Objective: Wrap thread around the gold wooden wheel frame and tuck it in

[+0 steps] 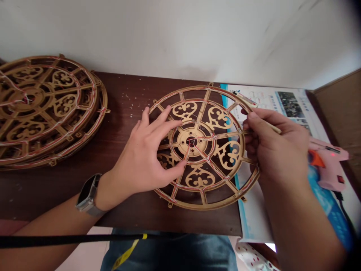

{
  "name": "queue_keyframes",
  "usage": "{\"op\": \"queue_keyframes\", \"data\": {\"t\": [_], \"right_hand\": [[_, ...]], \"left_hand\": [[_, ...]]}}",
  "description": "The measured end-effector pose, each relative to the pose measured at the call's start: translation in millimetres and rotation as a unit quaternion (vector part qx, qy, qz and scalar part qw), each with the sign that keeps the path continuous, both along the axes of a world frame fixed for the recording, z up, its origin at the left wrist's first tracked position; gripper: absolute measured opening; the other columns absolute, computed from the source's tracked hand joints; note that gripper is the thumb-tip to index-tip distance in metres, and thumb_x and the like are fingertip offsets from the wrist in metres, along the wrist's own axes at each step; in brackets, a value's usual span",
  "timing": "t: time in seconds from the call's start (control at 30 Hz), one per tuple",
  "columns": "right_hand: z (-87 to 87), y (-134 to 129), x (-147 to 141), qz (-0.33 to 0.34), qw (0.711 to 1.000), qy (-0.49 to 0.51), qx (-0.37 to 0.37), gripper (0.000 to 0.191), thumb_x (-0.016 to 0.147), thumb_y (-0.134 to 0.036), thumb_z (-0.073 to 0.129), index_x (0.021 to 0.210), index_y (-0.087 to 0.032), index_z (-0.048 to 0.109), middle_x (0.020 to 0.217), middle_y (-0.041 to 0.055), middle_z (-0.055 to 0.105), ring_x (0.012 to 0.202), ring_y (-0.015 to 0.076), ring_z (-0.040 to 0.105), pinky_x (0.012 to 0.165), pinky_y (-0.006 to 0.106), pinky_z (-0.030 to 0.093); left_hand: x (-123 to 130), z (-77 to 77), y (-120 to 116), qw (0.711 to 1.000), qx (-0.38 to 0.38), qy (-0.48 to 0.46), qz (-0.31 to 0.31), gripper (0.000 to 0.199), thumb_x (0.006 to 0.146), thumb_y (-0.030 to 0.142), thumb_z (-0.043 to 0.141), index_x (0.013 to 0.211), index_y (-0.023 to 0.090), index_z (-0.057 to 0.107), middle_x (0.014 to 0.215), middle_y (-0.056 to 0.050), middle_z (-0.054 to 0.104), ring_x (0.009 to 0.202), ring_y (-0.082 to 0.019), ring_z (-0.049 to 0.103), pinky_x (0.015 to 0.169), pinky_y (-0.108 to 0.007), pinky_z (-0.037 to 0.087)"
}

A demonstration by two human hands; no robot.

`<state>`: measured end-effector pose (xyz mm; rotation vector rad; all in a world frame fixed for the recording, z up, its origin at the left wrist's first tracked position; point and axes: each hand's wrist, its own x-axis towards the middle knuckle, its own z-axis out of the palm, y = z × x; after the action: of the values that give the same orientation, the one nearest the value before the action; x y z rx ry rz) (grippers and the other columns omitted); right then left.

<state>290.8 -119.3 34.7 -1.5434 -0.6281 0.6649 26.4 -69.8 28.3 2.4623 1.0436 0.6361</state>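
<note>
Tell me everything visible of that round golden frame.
The round frame looks like gold-painted metal or plastic: concentric rings, spokes, scrollwork panels, small rim tabs and a holed hub. Red and white wires run along it. It lies flat on the dark tabletop, right side over a printed sheet. The left hand spreads across it; the right hand is at its rim.

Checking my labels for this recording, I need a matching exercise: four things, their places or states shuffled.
1. Left hand
2. Right hand
3. Stacked round frames
4. Glue gun

A. Pink, red light showing
B. Holding a slim stick
C. Spread over the single frame
D. On the table's left side

Pairs: 1-C; 2-B; 3-D; 4-A
</note>
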Motion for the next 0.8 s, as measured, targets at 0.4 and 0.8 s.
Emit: {"op": "queue_keyframes", "data": {"t": [0.4,0.8], "right_hand": [[7.9,-5.1,-5.7,0.01,1.0,-0.009,0.017,0.012,0.081,-0.029,0.088,0.092,-0.023,0.086,0.073,-0.0007,0.067,0.046,0.0065,0.051,0.034,0.016,0.029],[8.8,-7.0,-5.2,0.012,1.0,-0.012,0.017,0.016,0.081,-0.032,0.089,0.094,-0.024,0.087,0.073,-0.0009,0.067,0.046,0.0063,0.05,0.035,0.017,0.029]], "left_hand": [[-1.3,9.5,-1.9,1.0,0.016,0.016,-0.009,0.068,0.08,0.048,0.09,0.143,0.037,0.067,0.181,-0.001,0.041,0.169,-0.052,0.032,0.134,-0.085,0.028],[4.0,4.6,-1.5,0.999,0.044,0.001,-0.013,0.069,0.074,0.033,0.086,0.138,0.029,0.063,0.173,-0.007,0.052,0.161,-0.046,0.049,0.139,-0.072,0.03]]}}
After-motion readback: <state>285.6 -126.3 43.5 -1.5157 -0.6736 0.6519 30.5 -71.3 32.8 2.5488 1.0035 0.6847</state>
